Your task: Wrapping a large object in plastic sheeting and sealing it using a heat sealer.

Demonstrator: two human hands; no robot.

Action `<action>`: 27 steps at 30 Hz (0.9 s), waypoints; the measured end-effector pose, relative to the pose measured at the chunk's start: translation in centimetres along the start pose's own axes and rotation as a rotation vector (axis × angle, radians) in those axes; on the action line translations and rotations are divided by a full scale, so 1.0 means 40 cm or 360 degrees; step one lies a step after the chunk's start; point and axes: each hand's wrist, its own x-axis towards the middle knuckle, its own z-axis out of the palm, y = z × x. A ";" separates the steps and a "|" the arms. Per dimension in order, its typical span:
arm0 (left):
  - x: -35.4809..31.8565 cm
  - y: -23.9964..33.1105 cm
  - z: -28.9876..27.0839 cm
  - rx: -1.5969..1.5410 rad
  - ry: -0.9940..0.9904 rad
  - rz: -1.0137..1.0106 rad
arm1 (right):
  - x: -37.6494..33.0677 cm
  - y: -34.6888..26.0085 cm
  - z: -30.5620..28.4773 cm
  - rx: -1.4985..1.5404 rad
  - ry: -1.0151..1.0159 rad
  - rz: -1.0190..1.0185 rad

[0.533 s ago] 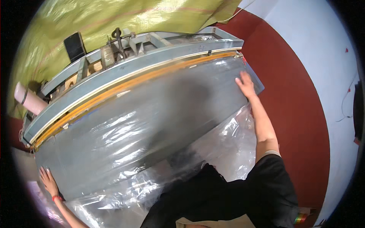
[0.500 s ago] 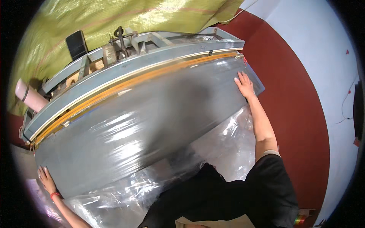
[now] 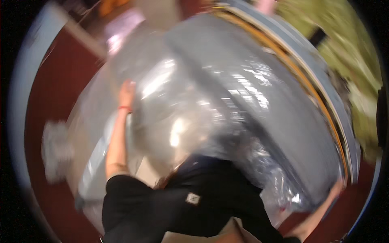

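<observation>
A long grey panel (image 3: pixel 279 105) with a glossy film surface runs slantwise across the right half. Crumpled clear plastic sheeting (image 3: pixel 170 109) spreads to its left and under my body. My left hand (image 3: pixel 127 95), with a red band at its wrist, is over the plastic sheeting, its fingers stretched out and somewhat blurred. Whether it touches the sheeting I cannot tell. My right hand (image 3: pixel 337 188) is at the near right end of the grey panel, by its corner. Motion smears its fingers, so their grip does not show.
Along the panel's far side runs an orange strip (image 3: pixel 302 65) beside a blue-grey metal frame (image 3: pixel 312 56). A yellow-green woven sheet (image 3: pixel 352 60) lies beyond, with a dark flat object (image 3: pixel 317 37) on it. Dark red floor or wall (image 3: pixel 56 89) shows at left.
My view has swung to the left, so the panel now lies at the right. My left hand has gone from the panel's left end to the clear sheeting; my right hand stays near the right end.
</observation>
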 end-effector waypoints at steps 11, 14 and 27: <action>-0.681 -0.515 -0.383 0.0453 0.1016 -0.1253 | 0.001 -0.560 -0.069 0.0503 0.0450 0.0022; -0.719 -0.530 -0.400 0.0733 0.0812 -0.1268 | 0.017 -0.570 -0.073 0.0565 0.0507 -0.0137; -0.677 -0.618 -0.601 0.0579 0.1711 -0.2424 | 0.009 -0.465 -0.119 0.0328 0.0449 0.0043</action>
